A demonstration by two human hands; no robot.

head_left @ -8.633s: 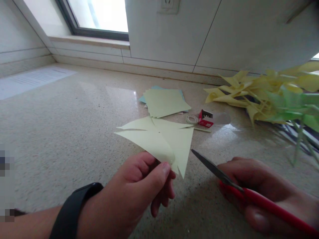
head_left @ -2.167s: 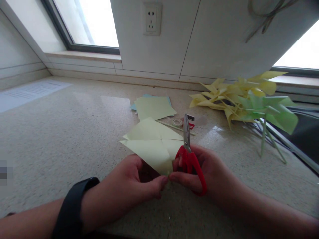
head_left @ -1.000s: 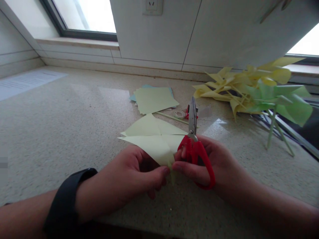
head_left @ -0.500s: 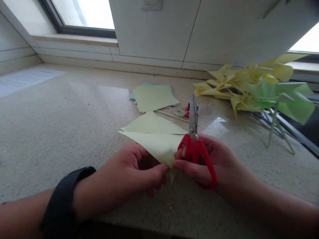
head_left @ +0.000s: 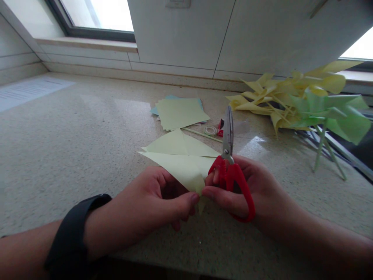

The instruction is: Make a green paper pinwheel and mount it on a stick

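— Head view: where is the cut paper [head_left: 182, 161]?
— Just left of the red scissors [head_left: 230, 165], lifted over the countertop [head_left: 72, 147]. Left hand [head_left: 151, 204] pinching its near corner, likely steadying it.
— Right hand [head_left: 247, 190]?
— Clasping the scissors, blades closed and pointed away, fingertip on that corner.

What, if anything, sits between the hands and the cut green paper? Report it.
Nothing visible. The left hand and right hand both pinch the paper at its near corner; the red scissors hang closed in the right hand, beside it.
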